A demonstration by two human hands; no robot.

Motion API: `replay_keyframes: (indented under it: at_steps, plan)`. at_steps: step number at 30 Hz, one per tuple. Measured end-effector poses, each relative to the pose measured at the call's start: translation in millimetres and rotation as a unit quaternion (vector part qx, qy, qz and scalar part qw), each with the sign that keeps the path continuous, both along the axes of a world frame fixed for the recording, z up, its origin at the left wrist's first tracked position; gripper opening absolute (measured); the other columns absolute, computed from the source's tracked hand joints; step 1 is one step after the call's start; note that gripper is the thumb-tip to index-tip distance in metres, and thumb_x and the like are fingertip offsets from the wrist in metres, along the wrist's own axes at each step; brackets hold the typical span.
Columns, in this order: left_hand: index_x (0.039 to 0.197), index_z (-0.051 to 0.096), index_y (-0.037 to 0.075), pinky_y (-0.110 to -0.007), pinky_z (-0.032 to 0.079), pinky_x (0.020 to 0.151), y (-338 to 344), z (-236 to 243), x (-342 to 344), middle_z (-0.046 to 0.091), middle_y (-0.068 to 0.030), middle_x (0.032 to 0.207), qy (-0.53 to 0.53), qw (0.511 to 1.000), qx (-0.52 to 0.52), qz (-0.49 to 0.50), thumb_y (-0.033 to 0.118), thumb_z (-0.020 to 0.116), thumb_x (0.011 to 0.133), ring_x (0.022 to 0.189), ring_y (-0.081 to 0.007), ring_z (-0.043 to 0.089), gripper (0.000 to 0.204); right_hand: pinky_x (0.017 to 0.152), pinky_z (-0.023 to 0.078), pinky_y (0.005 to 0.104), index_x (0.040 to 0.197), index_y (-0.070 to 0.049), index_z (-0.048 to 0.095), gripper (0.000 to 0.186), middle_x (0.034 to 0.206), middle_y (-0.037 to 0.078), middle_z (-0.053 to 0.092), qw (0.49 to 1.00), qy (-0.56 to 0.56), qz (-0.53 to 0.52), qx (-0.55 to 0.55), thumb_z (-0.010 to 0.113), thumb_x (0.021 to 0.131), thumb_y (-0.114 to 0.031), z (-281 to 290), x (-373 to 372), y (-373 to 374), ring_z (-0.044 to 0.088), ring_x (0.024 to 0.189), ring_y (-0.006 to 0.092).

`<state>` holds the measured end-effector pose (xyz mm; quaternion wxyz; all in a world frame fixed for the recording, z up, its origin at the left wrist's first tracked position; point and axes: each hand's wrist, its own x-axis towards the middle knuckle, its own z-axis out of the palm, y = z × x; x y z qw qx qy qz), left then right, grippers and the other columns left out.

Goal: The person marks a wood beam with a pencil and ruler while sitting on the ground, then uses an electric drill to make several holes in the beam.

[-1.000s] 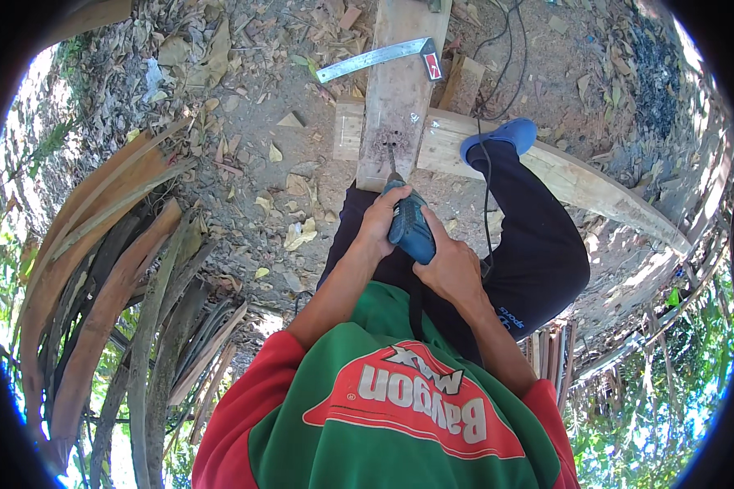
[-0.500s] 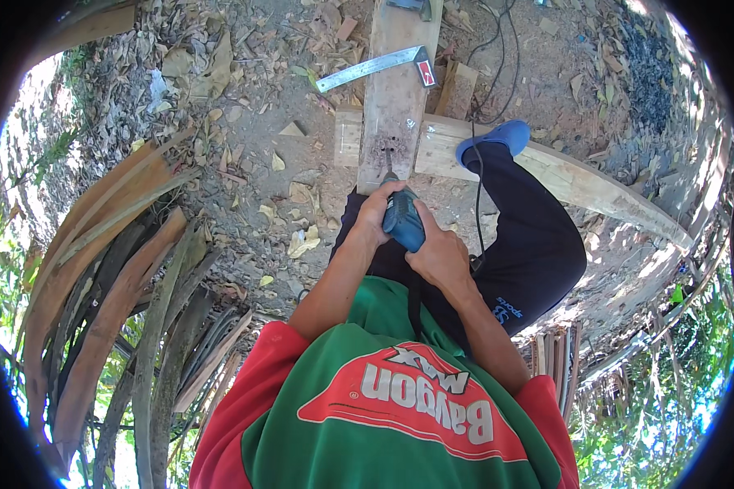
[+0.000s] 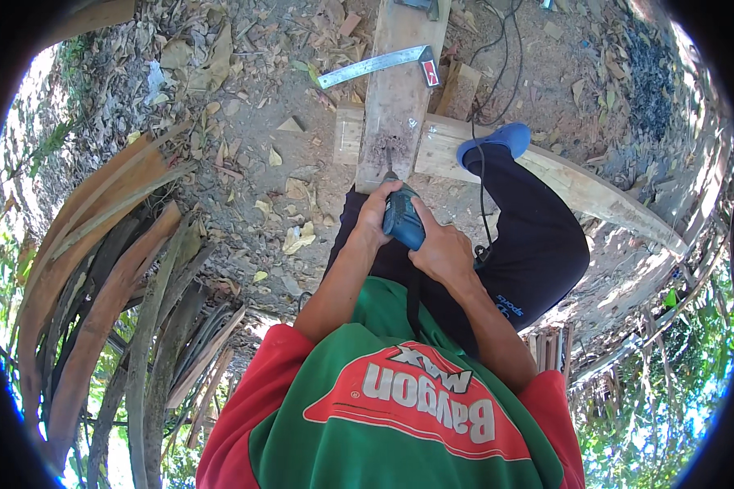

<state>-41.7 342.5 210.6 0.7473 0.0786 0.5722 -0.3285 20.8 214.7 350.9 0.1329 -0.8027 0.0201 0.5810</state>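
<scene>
Both of my hands are closed round a blue-green corded power drill (image 3: 403, 222). My left hand (image 3: 374, 213) wraps the front of its body, while my right hand (image 3: 446, 251) grips the rear. The thin drill bit (image 3: 389, 160) points away from me and meets the near end of a long wooden plank (image 3: 396, 104). Dark wood dust lies around the bit's tip, so how deep it sits is hidden. Farther up the plank rests a try square (image 3: 383, 65) with a metal blade, slanting across the wood.
A second board (image 3: 563, 173) lies crosswise under the plank, my blue clog (image 3: 497, 142) against it. A black cord (image 3: 483, 183) runs past my leg. Near the plank is a short wood block (image 3: 460, 88). Curved timber pieces (image 3: 110, 310) stand at left; dry leaves litter the ground.
My hands and the drill stay almost in place at the plank's near end. Fresh dust now covers dark marks that showed near the bit. The view has shifted slightly.
</scene>
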Motion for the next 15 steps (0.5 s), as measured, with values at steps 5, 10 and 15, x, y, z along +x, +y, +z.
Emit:
replay_keyframes:
  at_steps: [5, 10, 15]
  plan:
    - [0.102, 0.062, 0.004, -0.043, 0.059, 0.077, 0.3, 0.9, 1.0, 0.07, -0.0117, 0.089, 0.005, 1.0, -0.003, 0.014, 0.032, 0.066, 0.089, 0.077, -0.0266, 0.07, 0.031, 0.084, 0.053, 0.0496, 0.152, -0.025, 0.033, 0.093, 0.093, 0.024, 0.071, 0.999, -0.003, 0.038, 0.005, 0.077, 0.071, -0.026, -0.1, 6.5, 1.3, 0.07, 0.091, 0.0405]
    - [0.102, 0.062, 0.005, -0.042, 0.059, 0.076, -2.0, 0.9, 0.8, 0.07, -0.0117, 0.089, 0.017, 1.0, 0.002, 0.013, 0.032, 0.065, 0.088, 0.077, -0.0262, 0.07, 0.031, 0.087, 0.053, 0.0502, 0.152, -0.028, 0.033, 0.094, 0.094, 0.028, 0.069, 1.0, 0.01, 0.026, 0.004, 0.075, 0.069, -0.024, -1.2, 9.1, 0.4, 0.068, 0.09, 0.0436]
    - [0.101, 0.062, 0.005, -0.042, 0.059, 0.076, -4.0, -2.3, -3.1, 0.07, -0.0114, 0.089, 0.006, 1.0, 0.009, 0.017, 0.032, 0.066, 0.087, 0.077, -0.0259, 0.07, 0.03, 0.086, 0.053, 0.0502, 0.153, -0.029, 0.032, 0.095, 0.094, 0.028, 0.068, 1.0, 0.005, 0.022, 0.005, 0.076, 0.069, -0.024, -5.4, 1.4, -2.1, 0.068, 0.09, 0.0438]
